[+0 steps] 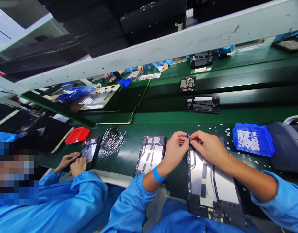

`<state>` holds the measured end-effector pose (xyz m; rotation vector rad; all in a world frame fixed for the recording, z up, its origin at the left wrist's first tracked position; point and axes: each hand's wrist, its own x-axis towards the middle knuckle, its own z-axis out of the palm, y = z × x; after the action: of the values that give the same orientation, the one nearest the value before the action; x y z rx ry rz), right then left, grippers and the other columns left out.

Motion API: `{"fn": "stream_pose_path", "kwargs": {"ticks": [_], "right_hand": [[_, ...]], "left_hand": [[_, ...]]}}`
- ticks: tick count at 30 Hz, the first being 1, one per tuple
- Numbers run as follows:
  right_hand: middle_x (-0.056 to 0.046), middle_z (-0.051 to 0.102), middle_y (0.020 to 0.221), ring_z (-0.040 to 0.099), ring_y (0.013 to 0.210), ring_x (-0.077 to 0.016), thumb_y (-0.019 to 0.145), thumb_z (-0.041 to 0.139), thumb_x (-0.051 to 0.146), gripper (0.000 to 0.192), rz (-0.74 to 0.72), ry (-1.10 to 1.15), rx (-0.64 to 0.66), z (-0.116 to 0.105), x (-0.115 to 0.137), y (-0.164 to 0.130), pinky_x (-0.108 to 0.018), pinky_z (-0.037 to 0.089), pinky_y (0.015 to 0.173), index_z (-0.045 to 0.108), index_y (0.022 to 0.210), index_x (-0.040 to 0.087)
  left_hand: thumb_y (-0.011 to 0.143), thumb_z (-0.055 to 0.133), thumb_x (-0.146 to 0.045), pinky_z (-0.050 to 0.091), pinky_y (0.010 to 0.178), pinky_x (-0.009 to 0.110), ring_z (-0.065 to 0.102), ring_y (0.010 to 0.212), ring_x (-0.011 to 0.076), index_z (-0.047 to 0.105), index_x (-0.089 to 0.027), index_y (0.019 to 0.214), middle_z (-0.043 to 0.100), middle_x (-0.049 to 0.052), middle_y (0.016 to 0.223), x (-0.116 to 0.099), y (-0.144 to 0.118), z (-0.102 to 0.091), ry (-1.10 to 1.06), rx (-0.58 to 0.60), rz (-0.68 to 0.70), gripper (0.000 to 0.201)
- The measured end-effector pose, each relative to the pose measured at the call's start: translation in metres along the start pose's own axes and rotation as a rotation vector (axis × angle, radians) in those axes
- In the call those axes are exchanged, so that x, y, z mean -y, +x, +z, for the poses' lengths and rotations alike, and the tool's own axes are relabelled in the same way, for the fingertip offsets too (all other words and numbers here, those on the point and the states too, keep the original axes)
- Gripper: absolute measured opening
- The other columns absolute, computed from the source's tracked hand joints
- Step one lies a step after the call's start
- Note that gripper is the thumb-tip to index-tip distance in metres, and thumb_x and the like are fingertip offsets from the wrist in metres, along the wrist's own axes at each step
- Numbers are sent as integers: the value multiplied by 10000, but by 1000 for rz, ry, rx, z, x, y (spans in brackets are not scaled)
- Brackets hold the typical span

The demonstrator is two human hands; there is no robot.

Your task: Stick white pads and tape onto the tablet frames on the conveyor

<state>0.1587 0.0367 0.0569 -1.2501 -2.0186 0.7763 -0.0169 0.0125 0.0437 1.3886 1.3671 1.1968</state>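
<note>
Directly in front of me lies an opened tablet, its silver battery area and dark circuit parts facing up. At its far left corner, my left hand and my right hand meet with fingers pinched. Between the fingertips is a small dark part, too small to name; whether it is attached to the tablet I cannot tell. A blue band circles my left wrist. To the left, a second opened tablet rests on the green bench, partly behind my left forearm.
A blue bin of small white pieces stands right, beside a dark grey machine; white bits lie scattered nearby. Left are a pile of thin metallic strips, a red tray and a co-worker's hands at another device. A pale beam crosses above.
</note>
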Motion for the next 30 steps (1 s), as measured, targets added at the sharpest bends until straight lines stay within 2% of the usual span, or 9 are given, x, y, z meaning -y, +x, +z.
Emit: {"fn": "stream_pose_path", "kwargs": {"ticks": [3,11,15,20,23,26,30], "right_hand": [[12,788,879,722,791,-176,914,668,238,51,36,-7,3,-1,2,0,-274,472,722,716,927,230],[-1,795,878,730,806,-197,927,599,227,156,58,-103,-22,2,-1,-2,-297,470,740,753,903,226],[-19,784,859,726,813,-202,914,581,203,160,-9,-142,-47,3,-4,-3,-295,475,747,738,882,210],[-10,789,883,711,771,-177,894,635,222,125,-35,-97,-24,2,-7,-4,-279,488,741,741,959,212],[-6,786,881,710,784,-177,914,640,245,91,-47,-105,-20,0,-7,-5,-276,487,749,729,917,225],[-21,785,887,714,815,-188,940,589,221,139,-74,-151,-26,-1,-7,-5,-283,474,759,716,883,223],[-30,768,840,694,780,-197,920,570,200,145,-72,-220,-39,2,-7,-6,-292,445,727,679,828,221]], "left_hand": [[867,648,-121,549,798,276,715,848,148,645,-193,1117,743,19,906,2,-3,1,64,-24,44,260],[864,643,-102,577,832,288,740,884,157,676,-214,1100,768,18,949,3,-8,4,170,-42,177,264],[871,644,-110,566,811,279,729,859,154,663,-211,1122,754,14,915,3,-6,6,125,-36,137,271],[878,627,-112,552,772,267,704,808,145,644,-201,1143,729,4,865,3,-4,7,105,-31,93,280],[880,626,-122,565,809,286,714,833,151,658,-209,1148,747,8,900,2,-6,6,175,-30,174,283],[881,639,-130,569,885,325,730,923,177,686,-224,1135,771,29,987,1,-9,5,266,-35,268,275],[878,642,-128,569,886,332,730,924,183,693,-229,1126,772,31,990,2,-10,6,270,-40,277,273]]}}
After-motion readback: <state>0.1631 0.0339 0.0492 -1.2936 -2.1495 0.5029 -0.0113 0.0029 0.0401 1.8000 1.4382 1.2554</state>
